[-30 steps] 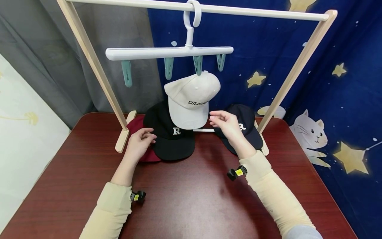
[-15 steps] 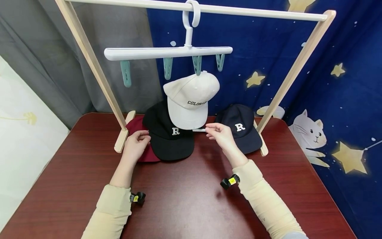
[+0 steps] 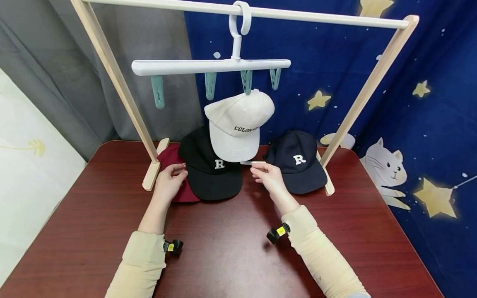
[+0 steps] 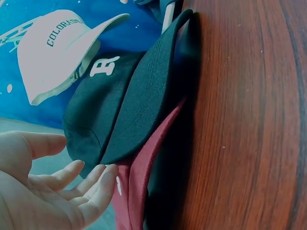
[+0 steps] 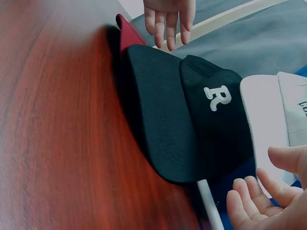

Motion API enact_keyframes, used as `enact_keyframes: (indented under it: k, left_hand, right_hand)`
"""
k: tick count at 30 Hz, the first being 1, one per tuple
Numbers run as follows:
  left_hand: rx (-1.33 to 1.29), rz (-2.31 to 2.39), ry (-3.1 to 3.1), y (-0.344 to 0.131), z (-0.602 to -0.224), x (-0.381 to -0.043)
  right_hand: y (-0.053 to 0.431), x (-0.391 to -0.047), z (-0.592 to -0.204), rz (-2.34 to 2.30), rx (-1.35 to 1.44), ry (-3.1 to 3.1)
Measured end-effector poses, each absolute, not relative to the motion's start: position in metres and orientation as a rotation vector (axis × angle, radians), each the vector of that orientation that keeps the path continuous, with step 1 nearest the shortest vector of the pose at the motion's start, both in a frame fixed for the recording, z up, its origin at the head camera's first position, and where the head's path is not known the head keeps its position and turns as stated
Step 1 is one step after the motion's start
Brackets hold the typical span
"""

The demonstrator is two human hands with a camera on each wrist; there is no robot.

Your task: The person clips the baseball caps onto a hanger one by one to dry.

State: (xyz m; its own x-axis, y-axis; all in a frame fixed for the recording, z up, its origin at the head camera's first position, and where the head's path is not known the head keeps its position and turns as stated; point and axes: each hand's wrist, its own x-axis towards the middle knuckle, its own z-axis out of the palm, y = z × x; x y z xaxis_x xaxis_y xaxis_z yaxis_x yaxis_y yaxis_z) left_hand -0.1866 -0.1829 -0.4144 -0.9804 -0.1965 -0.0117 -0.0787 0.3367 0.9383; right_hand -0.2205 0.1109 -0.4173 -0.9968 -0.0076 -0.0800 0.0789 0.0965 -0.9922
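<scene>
A white cap (image 3: 240,120) lettered "COLORADO" hangs from a teal clip (image 3: 246,82) on the white hanger (image 3: 212,66). Below it, a black cap (image 3: 214,178) with a white R lies over a dark red cap (image 3: 170,155) on the table. My left hand (image 3: 169,182) is by the left side of the black cap, fingers relaxed and holding nothing; in the left wrist view its fingertips come close to both lower caps, and contact is unclear. To the right, just below the white brim, my right hand (image 3: 269,179) has loosely bent fingers around nothing. A navy cap (image 3: 298,163) lies beyond it.
A wooden rack (image 3: 357,105) frames the caps, its top rod bearing the hanger. Its white lower rod (image 5: 210,203) runs behind the caps. More teal clips (image 3: 158,92) hang with nothing in them. Curtains (image 3: 152,37) close off the back of the table (image 3: 220,248).
My right hand has moved left and nearer, away from the navy cap, which now shows in full. My left hand has drawn back slightly to the left. The caps look unmoved.
</scene>
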Motion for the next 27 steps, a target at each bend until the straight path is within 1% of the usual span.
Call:
enact_keyframes:
  k: [14,27]
  left_hand:
    - [0.265,-1.821,-2.438,-0.18,-0.419,-0.189]
    - [0.294,-1.783,-2.478,-0.177,-0.423,-0.188]
  right_hand:
    - [0.099,-0.219,-0.435,-2.104,0.207,2.113]
    - [0.088,-0.217,-0.444,-2.113,0.228,1.984]
